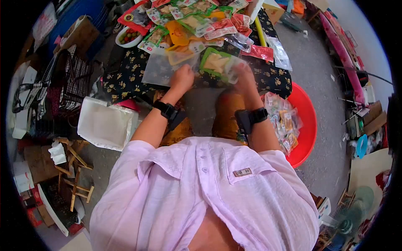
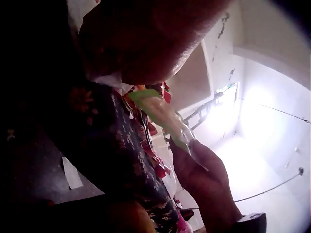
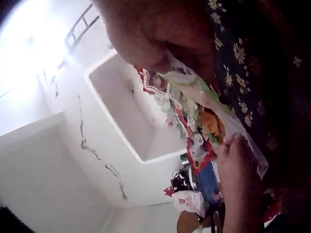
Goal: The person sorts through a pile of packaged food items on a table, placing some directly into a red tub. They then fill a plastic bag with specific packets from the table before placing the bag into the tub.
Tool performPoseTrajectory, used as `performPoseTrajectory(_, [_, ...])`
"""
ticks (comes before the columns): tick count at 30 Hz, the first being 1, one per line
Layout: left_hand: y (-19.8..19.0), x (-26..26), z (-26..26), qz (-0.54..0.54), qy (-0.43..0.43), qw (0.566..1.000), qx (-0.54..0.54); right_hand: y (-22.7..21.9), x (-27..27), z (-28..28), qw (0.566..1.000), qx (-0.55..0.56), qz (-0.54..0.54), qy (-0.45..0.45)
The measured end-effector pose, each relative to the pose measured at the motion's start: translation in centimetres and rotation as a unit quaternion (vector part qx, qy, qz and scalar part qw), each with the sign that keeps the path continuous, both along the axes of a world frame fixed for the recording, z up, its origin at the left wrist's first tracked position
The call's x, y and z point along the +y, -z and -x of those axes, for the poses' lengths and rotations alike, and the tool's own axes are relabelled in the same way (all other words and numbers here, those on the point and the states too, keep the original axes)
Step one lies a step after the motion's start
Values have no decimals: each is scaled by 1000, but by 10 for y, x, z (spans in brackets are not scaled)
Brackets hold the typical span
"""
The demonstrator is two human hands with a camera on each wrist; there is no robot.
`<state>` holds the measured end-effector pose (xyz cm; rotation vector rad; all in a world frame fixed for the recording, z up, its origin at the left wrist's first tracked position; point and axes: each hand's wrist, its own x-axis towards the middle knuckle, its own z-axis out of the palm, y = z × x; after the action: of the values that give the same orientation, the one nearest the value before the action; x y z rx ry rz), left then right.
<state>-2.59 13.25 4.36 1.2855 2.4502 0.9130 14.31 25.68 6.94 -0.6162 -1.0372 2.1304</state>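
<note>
Over the near edge of the table, my left hand (image 1: 183, 78) grips a translucent plastic bag (image 1: 155, 69), which spreads out to its left. My right hand (image 1: 244, 77), slightly blurred, pinches the clear end of a green-edged food packet (image 1: 215, 63) with pale pieces showing inside. The left wrist view shows this right hand (image 2: 201, 170) with fingers and thumb round the end of the packet (image 2: 158, 111). In the right wrist view, the left hand (image 3: 239, 165) holds the bag (image 3: 255, 155) by its edge. The hands are a short way apart.
A heap of red, green and orange food packets (image 1: 194, 25) covers the back of the flowered cloth (image 1: 125, 79). At its left sits a white bowl (image 1: 129, 37). A red tub (image 1: 307, 121) of small packets stands low right, a white foam box (image 1: 106, 121) low left.
</note>
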Motion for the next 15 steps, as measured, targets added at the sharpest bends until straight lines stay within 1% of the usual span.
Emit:
performPoseTrajectory(2, [-2,0,-2,4,-7,1000,-2,-6,-14,3,999,-31,2,21])
performPoseTrajectory(3, [-2,0,-3,5,-10,1000,-3,5,-15,6,1000,28,14,-3])
performPoseTrajectory(6, [4,2,-2,-19,-16,999,29,3,-21,9,1000,7,-12,-15])
performPoseTrajectory(9, [-1,2,-4,-12,-28,1000,-2,1,-30,12,994,-98,-37,14])
performPoseTrajectory(12, [-12,0,-7,5,-26,999,-38,11,-27,14,992,-118,-23,-40])
performPoseTrajectory(15, [3,0,-5,-7,3,999,35,12,-26,25,996,-62,17,-58])
